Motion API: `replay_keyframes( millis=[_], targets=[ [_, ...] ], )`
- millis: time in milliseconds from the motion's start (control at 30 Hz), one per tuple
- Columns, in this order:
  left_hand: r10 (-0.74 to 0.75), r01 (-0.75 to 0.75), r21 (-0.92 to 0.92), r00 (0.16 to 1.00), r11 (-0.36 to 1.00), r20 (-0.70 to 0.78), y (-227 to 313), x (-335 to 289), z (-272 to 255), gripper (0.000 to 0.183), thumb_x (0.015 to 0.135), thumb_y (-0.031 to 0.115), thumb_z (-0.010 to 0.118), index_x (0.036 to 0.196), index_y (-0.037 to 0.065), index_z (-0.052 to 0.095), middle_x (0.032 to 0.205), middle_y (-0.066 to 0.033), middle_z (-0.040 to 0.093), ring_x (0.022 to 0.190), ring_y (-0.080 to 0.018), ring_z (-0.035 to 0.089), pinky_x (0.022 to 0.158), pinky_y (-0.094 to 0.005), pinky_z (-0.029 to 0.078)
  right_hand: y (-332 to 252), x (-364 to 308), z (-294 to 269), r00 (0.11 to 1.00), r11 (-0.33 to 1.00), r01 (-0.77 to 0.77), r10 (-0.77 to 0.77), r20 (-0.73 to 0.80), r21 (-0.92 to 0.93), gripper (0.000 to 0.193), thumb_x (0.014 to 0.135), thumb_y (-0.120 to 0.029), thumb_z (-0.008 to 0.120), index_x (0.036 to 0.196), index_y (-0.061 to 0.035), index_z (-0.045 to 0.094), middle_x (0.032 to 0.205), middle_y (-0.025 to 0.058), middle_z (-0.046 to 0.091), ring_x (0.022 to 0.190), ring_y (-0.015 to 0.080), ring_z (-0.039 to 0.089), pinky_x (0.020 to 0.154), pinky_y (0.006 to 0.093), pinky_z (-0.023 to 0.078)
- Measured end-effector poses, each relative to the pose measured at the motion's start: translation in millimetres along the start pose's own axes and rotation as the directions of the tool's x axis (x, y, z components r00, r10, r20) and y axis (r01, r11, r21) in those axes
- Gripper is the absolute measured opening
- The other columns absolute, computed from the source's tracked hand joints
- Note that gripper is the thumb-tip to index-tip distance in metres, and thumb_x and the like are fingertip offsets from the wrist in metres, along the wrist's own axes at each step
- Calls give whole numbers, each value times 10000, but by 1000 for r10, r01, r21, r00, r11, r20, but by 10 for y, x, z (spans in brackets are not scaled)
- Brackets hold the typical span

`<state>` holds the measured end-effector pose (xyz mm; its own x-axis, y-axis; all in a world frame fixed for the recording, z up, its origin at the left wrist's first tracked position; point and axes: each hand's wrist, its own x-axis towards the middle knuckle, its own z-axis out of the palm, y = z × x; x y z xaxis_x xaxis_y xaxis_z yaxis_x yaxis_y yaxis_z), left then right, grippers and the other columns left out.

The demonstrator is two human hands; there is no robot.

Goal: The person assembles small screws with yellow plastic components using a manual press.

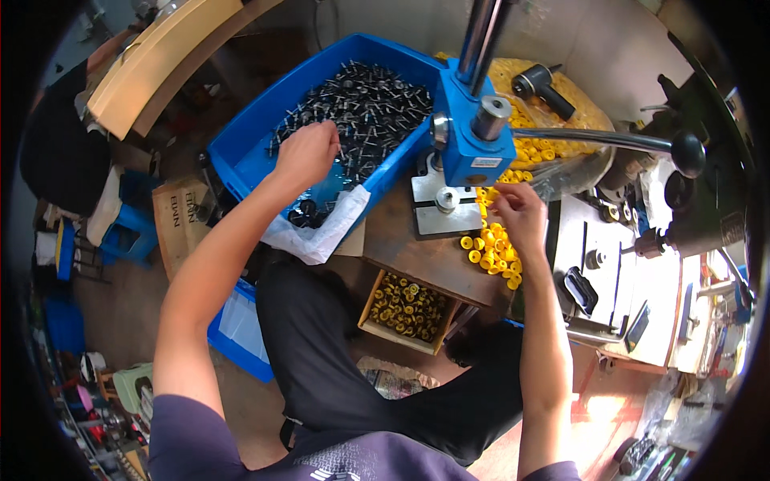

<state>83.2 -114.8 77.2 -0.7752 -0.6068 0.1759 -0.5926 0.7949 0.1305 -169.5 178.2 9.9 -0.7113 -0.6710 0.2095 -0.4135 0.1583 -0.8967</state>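
my left grip (309, 152) is over the blue bin (265, 104), above the heap of black parts (361, 108) with their metal pins. its fingers look curled in, but the tips are turned from view, so i cannot tell whether they are clamped on a part. my right grip (523, 216) is beside the press (479, 152), at the yellow caps (499, 255) strewn on the worktop (401, 252). thumb and fingers bend toward each other there; whether they meet on a cap, i cannot tell.

the press stands between my two grips, its lever (597, 138) reaching out to the right, with neither grip on it. the round metal seat (447, 199) on its base plate shows bare metal, with no black or yellow that i can make out.

i judge this to be the gathering step: one black part from the left, one cap from the right. the drawer (366, 321) below, full of yellow-and-black pieces, suggests the two get joined. the next move would seem to call for bringing both to the seat, lining them up squarely, and freeing a grip for the lever.
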Motion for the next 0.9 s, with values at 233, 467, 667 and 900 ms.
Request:
replay_keyframes(
  millis=[233, 467, 667, 900],
  targets=[
    [-43, 18, -702, 999, 712, -18, 1176, -288, 433, 151, 948, 60, 608, 1089, 6, 608, 876, -136, 711, 796, -236, 708, 679, -366, 530, 33, -66, 575, 966, 953, 229, -248, -76, -199, 99, 857, -40, 688, 941, 10, 699, 932, 167, 640, 820, 353, 669, 703, 418, 547],
    [-111, 311, -927, 950, 212, 293, 1349, -95, 1028, 164, 983, 67, 560, 1119, -3, 617, 937, -116, 695, 817, -198, 703, 692, -332, 529, -100, -228, 602, 921, 881, 390, -372, 117, -268, 187, 855, -39, 636, 1020, -53, 724, 1038, 163, 649, 893, 389, 662, 773, 469, 537],
    [-76, 162, -899, 987, 406, 144, 1418, -67, 1251, 161, 982, 77, 568, 1108, -16, 604, 910, -158, 703, 861, -274, 721, 730, -372, 535, -92, -216, 411, 974, 955, 219, -225, -7, -200, 183, 855, -29, 635, 1009, -42, 734, 999, 154, 663, 863, 349, 668, 764, 429, 533],
    [74, -184, -714, 981, 676, -182, 1509, -176, 1001, 145, 927, 60, 605, 1059, 2, 589, 969, -215, 679, 906, -424, 662, 760, -480, 528, -14, -160, 329, 977, 953, 206, -215, -16, -220, 133, 880, -51, 648, 978, -34, 735, 889, 151, 656, 800, 338, 659, 716, 409, 518]
  ],
)
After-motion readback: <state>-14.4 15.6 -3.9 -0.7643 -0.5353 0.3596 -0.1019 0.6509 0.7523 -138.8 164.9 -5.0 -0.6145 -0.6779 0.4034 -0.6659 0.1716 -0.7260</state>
